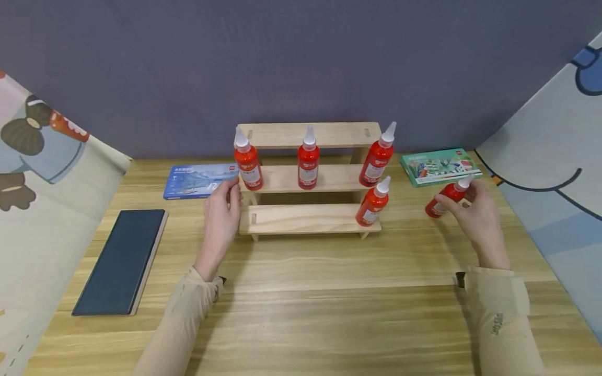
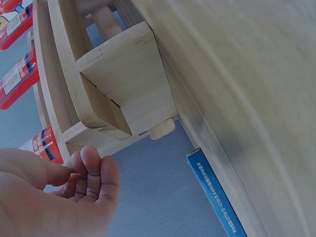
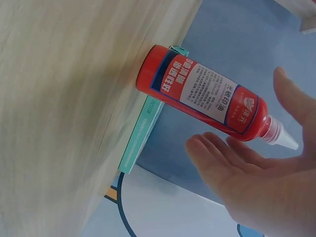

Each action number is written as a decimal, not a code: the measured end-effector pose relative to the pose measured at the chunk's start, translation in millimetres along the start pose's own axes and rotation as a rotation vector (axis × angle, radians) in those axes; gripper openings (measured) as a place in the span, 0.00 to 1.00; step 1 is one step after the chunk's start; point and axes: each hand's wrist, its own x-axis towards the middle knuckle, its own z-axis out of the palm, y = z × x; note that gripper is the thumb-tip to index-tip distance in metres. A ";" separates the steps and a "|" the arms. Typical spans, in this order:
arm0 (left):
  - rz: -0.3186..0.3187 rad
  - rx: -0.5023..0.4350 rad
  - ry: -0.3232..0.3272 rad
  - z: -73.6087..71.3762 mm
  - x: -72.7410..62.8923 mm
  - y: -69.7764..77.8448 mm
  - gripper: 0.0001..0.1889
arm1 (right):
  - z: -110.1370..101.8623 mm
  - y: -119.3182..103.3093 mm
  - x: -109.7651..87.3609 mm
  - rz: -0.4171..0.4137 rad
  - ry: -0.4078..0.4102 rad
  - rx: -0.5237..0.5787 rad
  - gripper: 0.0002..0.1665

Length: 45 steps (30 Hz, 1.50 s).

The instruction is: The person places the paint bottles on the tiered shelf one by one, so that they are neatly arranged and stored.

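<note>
The red plastic squeeze bottle with a white pointed nozzle (image 1: 446, 198) is tilted over, its base down on the light wooden tabletop (image 1: 329, 292) off to the right of the three-step wooden rack (image 1: 308, 216) and its nozzle leaning up to the right. Its label is white and blue with red print, and it's sitting just in front of the flat green box (image 1: 439, 166).

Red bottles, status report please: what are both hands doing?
Left hand open beside rack. Right hand open around tilted bottle on table. Nothing between.
</note>
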 end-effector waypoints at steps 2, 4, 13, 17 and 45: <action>0.000 -0.005 -0.001 0.0 0.2 0.0 0.15 | 0.3 0.8 0.5 0.003 0.002 0.001 0.51; 0.001 -0.008 -0.003 0.1 0.4 0.1 0.15 | 0.5 1.2 0.7 0.006 0.005 -0.003 0.52; 0.016 0.003 0.002 0.0 0.5 0.5 0.15 | 1.2 2.7 0.6 0.028 0.006 -0.009 0.52; 0.021 0.009 0.008 0.1 0.6 0.0 0.15 | 0.1 3.2 0.3 0.041 -0.003 0.000 0.51; 0.027 0.015 0.009 -0.4 -0.1 0.6 0.14 | -0.5 7.5 -5.0 0.050 0.017 -0.072 0.42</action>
